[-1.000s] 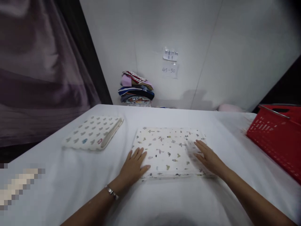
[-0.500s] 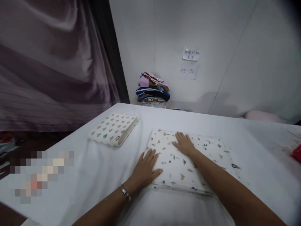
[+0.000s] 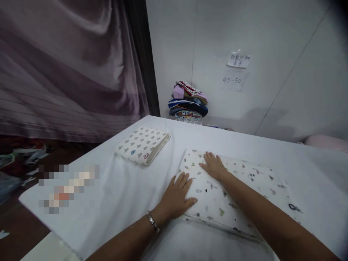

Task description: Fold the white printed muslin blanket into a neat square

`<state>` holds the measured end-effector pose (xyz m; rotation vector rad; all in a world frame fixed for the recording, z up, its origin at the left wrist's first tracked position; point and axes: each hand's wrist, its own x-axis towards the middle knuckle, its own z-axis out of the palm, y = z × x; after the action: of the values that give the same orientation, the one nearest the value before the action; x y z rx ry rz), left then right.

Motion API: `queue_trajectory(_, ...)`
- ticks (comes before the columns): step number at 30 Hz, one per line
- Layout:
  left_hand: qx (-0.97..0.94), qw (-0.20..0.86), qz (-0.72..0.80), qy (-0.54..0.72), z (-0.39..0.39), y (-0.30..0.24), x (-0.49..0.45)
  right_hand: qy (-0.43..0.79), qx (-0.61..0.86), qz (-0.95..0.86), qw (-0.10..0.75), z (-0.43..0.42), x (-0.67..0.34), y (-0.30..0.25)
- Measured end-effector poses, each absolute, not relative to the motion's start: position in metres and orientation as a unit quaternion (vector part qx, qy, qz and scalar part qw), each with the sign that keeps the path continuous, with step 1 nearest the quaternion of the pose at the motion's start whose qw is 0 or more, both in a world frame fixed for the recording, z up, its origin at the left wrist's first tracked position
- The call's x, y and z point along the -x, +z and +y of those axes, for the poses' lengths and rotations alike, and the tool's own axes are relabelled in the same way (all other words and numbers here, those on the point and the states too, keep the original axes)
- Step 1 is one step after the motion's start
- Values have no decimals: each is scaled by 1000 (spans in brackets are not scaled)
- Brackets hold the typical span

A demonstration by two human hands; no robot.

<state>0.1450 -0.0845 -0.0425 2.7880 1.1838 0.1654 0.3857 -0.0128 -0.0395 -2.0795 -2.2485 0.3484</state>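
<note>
A white cloth with a small printed pattern (image 3: 239,188) lies folded flat on the white-covered table (image 3: 108,206). My left hand (image 3: 178,195) rests on its left edge, palm down with the fingers stretched out; a silver bracelet circles that wrist. Farther back, my right hand (image 3: 214,166) lies flat on the cloth's upper left part, fingers spread. Neither hand grips anything. My right forearm hides some of the cloth's right side. To the left, apart from both hands, is a second folded cloth (image 3: 144,145) printed with grey mushroom-like shapes.
A pile of folded fabrics (image 3: 188,103) stands beyond the table's far edge, by a wall (image 3: 272,43) bearing paper notes (image 3: 232,80). A purple-grey curtain (image 3: 81,72) hangs at the left. A pixelated patch (image 3: 70,188) hides something on the table's left.
The view has swung to the left, so everything sits farther right in it. My right hand is now slightly nearer the cloth's left edge; both hands stay flat on the cloth.
</note>
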Motion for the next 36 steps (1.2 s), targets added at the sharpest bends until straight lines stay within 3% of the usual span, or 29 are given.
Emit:
queue_trajectory(5, -915, 56, 394, 66, -85, -43, -145, 98, 631, -766, 70, 0, -354, -31)
queue_trajectory(15, -915, 49, 393, 81, -87, -39, -146, 133, 625, -768, 45, -13, -333, -38)
queue_trajectory(24, -915, 66, 393, 59, -85, -38, -151, 133, 623, -769, 48, -168, -374, -36)
queue_trajectory(36, -921, 51, 382, 58, -82, -34, -153, -3, 796, -600, 80, -354, -590, -82)
